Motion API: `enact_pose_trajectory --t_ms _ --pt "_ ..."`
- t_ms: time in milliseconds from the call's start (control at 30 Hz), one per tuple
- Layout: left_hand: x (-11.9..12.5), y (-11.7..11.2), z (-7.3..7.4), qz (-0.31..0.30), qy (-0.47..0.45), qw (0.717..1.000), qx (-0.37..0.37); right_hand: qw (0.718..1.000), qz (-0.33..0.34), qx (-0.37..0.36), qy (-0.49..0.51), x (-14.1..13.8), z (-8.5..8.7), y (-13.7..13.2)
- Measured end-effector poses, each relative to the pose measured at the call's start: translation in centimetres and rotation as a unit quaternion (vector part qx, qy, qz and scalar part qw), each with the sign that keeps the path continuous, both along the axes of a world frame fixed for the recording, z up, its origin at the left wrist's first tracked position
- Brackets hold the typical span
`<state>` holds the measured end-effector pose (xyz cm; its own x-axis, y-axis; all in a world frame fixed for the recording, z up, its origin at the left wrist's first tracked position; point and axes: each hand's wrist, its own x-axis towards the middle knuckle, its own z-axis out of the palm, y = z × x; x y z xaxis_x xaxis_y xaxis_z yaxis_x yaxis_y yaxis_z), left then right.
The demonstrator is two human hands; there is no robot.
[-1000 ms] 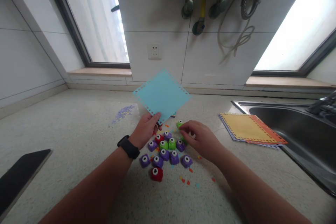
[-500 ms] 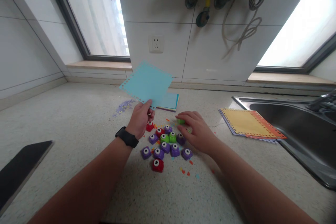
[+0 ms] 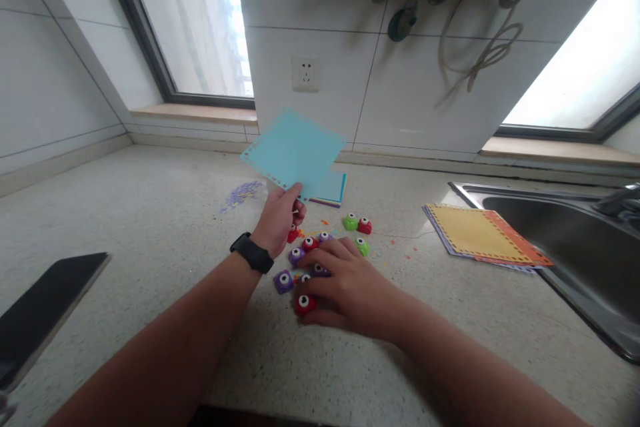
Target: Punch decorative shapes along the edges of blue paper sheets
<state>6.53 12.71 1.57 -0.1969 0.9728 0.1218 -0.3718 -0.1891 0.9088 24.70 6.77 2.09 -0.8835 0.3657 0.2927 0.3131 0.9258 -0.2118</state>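
My left hand (image 3: 284, 217), with a black watch on its wrist, pinches the lower corner of a light-blue sheet of paper (image 3: 300, 150) and holds it up. Small punched holes run along the sheet's edges. My right hand (image 3: 350, 287) spreads its fingers over a cluster of small craft punches. Its thumb and forefinger lie beside a red craft punch (image 3: 305, 305) at the near end; I cannot tell if they touch it. A purple craft punch (image 3: 283, 281) sits just left of it. Other punches are partly hidden under the hand. A green craft punch (image 3: 351, 221) stands farther back.
A stack of coloured paper (image 3: 332, 189) lies behind the left hand. Purple paper bits (image 3: 242, 195) are heaped to its left. Punched yellow and orange sheets (image 3: 475, 233) lie beside the steel sink (image 3: 530, 227) at right. A dark flat device (image 3: 45, 307) rests at left.
My right hand has moved from the back green punch toward the near red punch. A red punch now shows beside the green one. My left hand still holds the sheet; the view has shifted slightly.
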Motion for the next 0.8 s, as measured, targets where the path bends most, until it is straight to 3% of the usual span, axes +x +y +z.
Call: enact_pose_trajectory --t_ms 100,200,333,433,533,633,700,800 --pt "0.1 0.0 -0.2 -0.009 0.006 1.000 -0.004 1.000 0.009 -0.015 0.017 -0.2 0.1 -0.2" --pt "0.1 0.0 -0.3 -0.017 0.018 1.000 -0.009 0.995 0.015 -0.075 0.067 0.2 0.5 -0.1" --pt "0.1 -0.1 -0.4 -0.030 0.042 0.999 -0.010 0.961 -0.083 -0.197 0.174 1.1 0.3 0.9" --pt "0.1 -0.2 -0.5 -0.047 0.068 0.997 -0.011 0.892 -0.155 -0.286 0.313 1.8 -0.1 2.2" --pt "0.2 -0.5 -0.5 -0.065 0.097 0.993 -0.018 0.799 -0.162 -0.363 0.452 2.5 -0.1 3.4" --pt "0.5 -0.8 -0.5 -0.087 0.124 0.988 -0.033 0.721 -0.161 -0.390 0.549 3.2 0.5 4.1" --pt "0.7 -1.0 -0.5 -0.096 0.137 0.985 -0.042 0.684 -0.151 -0.400 0.590 3.7 1.0 4.3" --pt "0.8 -1.1 -0.7 -0.102 0.156 0.981 -0.046 0.667 -0.131 -0.376 0.629 4.4 1.5 4.5"
